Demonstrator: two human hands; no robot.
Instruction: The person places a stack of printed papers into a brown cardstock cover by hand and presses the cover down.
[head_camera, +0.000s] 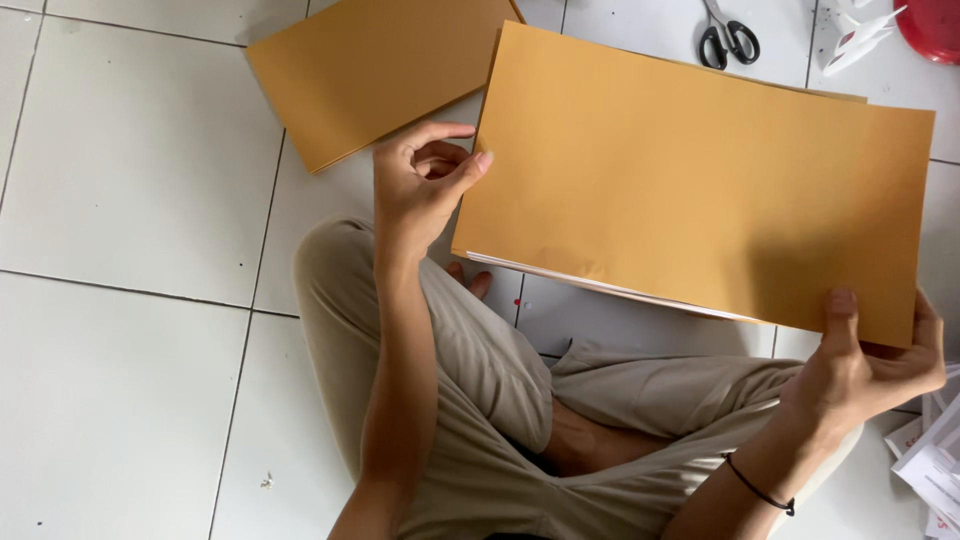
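A large tan paper envelope (690, 180) hangs above my crossed legs, with the edges of white sheets showing along its lower side. My right hand (870, 360) pinches its lower right corner, thumb on top. My left hand (425, 185) is at the envelope's left edge, fingers curled and the thumb tip touching that edge; whether it grips the envelope is unclear. A second tan envelope (375, 65) lies flat on the white tiled floor behind my left hand.
Black-handled scissors (728, 38) lie on the floor at the top right, beside a white plastic object (855, 35) and a red object (935, 25). Loose white papers (935, 460) sit at the right edge by my knee.
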